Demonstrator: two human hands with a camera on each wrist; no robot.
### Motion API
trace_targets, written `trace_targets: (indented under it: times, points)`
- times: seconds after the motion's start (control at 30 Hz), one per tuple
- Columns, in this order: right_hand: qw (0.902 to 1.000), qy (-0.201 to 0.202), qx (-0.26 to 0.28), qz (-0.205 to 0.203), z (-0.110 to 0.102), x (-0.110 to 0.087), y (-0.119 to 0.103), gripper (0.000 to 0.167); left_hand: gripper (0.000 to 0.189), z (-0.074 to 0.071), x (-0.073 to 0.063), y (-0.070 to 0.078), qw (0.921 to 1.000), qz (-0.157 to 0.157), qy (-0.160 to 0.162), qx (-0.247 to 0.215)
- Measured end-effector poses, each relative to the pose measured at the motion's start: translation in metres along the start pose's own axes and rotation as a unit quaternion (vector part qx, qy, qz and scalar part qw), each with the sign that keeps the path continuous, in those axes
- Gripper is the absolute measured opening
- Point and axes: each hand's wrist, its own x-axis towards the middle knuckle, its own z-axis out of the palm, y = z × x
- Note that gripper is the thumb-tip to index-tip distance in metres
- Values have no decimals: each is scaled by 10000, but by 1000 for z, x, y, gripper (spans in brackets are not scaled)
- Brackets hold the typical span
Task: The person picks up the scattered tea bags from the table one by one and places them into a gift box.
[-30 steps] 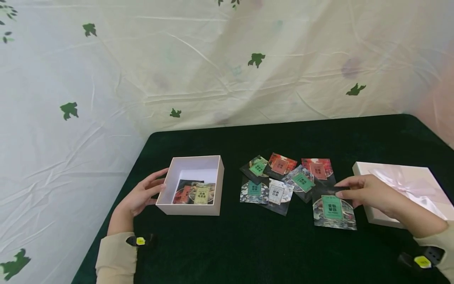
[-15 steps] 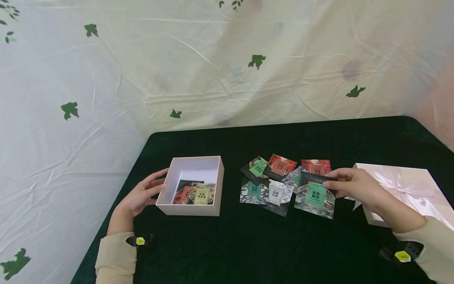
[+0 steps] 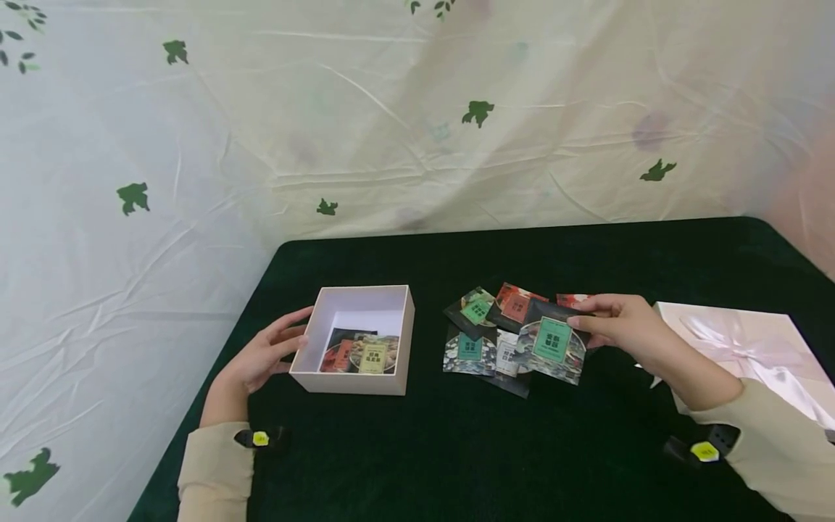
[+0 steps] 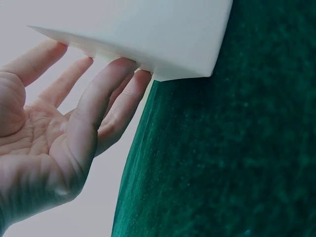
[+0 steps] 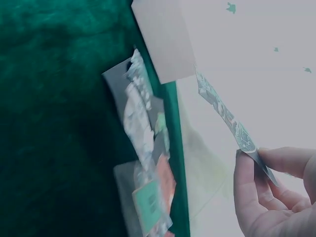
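Note:
In the head view my right hand [image 3: 620, 322] pinches a dark square sachet with a green label [image 3: 552, 341] by its upper right corner. The right wrist view shows this sachet [image 5: 222, 111] edge-on between thumb and fingers, raised above the table. Below it several loose sachets [image 3: 470, 355] with green, red and white labels lie overlapping. My left hand [image 3: 264, 355] rests its fingertips against the outer left wall of an open pale pink box [image 3: 349, 384]. Inside the box lie a red-labelled sachet [image 3: 337, 357] and a yellow-labelled sachet [image 3: 373, 355]. In the left wrist view the fingers [image 4: 81, 116] touch the box wall, loosely bent.
A pale pink box lid [image 3: 776, 341] with a satin ribbon bow lies at the right, partly behind my right forearm. Dark green cloth [image 3: 457, 464] covers the table. A white leaf-patterned curtain [image 3: 391, 145] hangs behind it.
My right hand has carried the green-labelled sachet leftward and up, from beside the lid to over the loose sachets. My left hand stays on the box.

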Motion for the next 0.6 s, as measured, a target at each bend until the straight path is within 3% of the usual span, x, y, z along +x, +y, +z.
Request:
trace_targets:
  times: [0.6]
  points:
    - [9983, -145, -94, -554, 21, 21, -48, 42, 65, 1, 0, -1, 10000, -27, 47, 0]
